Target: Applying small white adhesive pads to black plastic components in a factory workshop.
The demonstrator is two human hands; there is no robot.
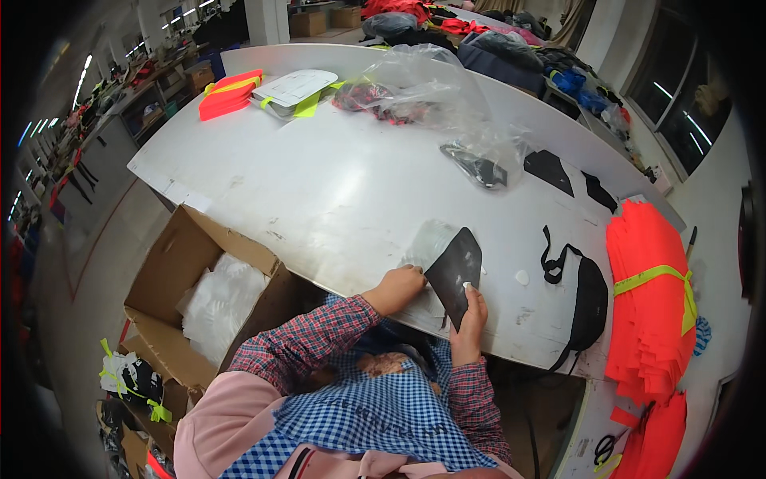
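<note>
Over the near edge of the table I hold up a dark, flat panel with rounded corners, tilted. My right hand grips its lower right edge, and a small white spot shows at the thumb tip. My left hand is closed beside the panel's left edge; what its curled fingers hold is hidden. Clear plastic sheets or bags lie under and behind the panel. To the right, a small white piece rests on the white table, and beyond it lies a black pouch with a strap.
An open cardboard box with clear plastic bags stands at the left. Bundled orange fabric occupies the right end. Black pieces, a large clear bag, an orange stack and a white template lie farther back.
</note>
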